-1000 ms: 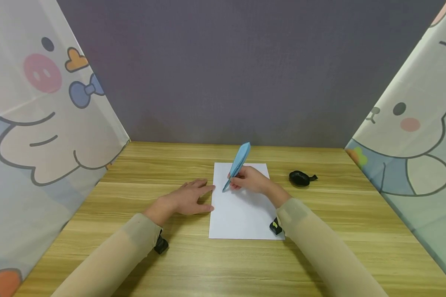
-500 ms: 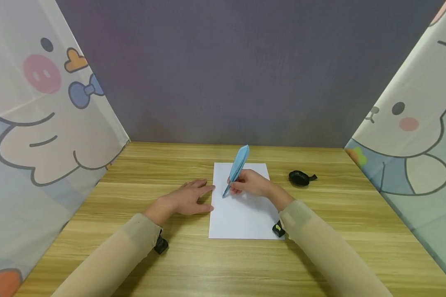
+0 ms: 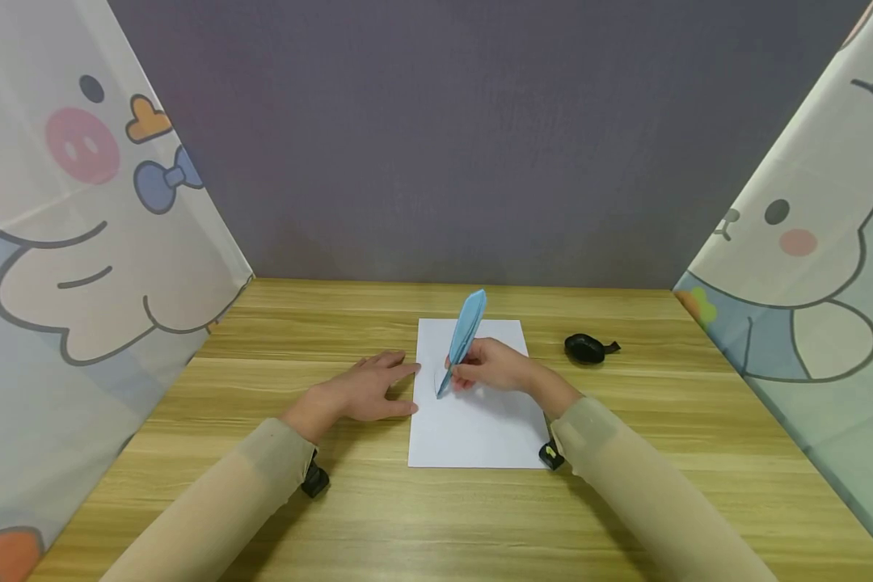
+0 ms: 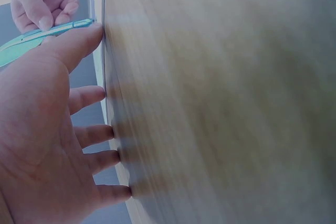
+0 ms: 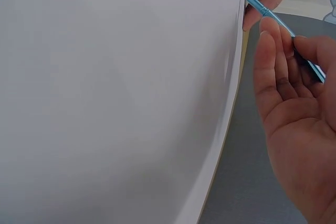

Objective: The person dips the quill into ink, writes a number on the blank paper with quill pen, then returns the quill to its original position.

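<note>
Head view, left to right: left hand (image 3: 364,392) lay flat on the wooden table (image 3: 262,501), fingers straight, fingertips touching the left edge of the white paper sheet (image 3: 473,424); right hand (image 3: 491,365) pinched a blue feather-shaped pen (image 3: 464,335), tip on the sheet; black object (image 3: 588,348) lay well right.

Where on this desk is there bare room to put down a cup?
The wooden desk is bare left of the left hand, along the front edge below the white paper, and on the right, nearer than the small black object. The middle is crowded: the right hand holds a blue feather pen on the paper.
</note>
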The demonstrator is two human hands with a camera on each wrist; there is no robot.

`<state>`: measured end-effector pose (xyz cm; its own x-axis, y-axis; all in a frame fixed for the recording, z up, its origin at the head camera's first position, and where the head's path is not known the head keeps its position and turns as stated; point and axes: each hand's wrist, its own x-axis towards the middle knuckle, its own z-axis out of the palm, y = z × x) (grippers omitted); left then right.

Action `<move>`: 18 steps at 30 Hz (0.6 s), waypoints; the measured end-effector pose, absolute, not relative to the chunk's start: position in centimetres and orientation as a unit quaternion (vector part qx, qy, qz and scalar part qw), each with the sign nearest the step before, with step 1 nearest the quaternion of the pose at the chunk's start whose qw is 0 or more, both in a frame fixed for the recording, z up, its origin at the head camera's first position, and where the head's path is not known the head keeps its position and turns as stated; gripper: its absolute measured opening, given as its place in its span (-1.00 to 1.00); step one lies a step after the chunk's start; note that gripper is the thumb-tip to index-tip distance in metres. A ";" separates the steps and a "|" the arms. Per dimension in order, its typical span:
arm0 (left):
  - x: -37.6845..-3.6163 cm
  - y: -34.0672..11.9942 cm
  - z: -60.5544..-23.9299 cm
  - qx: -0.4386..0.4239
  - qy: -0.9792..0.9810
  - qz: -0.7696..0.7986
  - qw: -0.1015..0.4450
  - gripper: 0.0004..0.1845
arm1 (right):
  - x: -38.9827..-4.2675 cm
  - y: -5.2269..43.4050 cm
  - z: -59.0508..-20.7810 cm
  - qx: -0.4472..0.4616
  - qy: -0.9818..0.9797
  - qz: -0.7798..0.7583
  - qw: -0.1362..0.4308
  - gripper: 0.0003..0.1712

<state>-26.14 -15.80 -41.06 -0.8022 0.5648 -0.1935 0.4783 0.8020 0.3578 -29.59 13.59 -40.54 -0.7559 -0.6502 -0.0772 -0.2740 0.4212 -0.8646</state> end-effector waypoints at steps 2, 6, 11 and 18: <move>-26.1 -15.8 -41.1 0.278 0.938 0.148 0.147 -0.13 | -29.4 13.6 -40.5 -0.285 0.816 -0.458 0.209 -0.75; -26.2 -15.8 -41.0 0.278 0.937 0.148 0.148 -0.13 | -29.1 13.8 -40.4 -0.293 0.812 -0.458 0.212 -0.73; -26.2 -15.8 -41.1 0.279 0.937 0.147 0.147 -0.13 | -28.7 14.0 -40.6 -0.299 0.809 -0.458 0.216 -0.75; -26.2 -15.8 -41.1 0.277 0.938 0.147 0.148 -0.12 | -28.3 14.4 -40.6 -0.308 0.806 -0.454 0.224 -0.76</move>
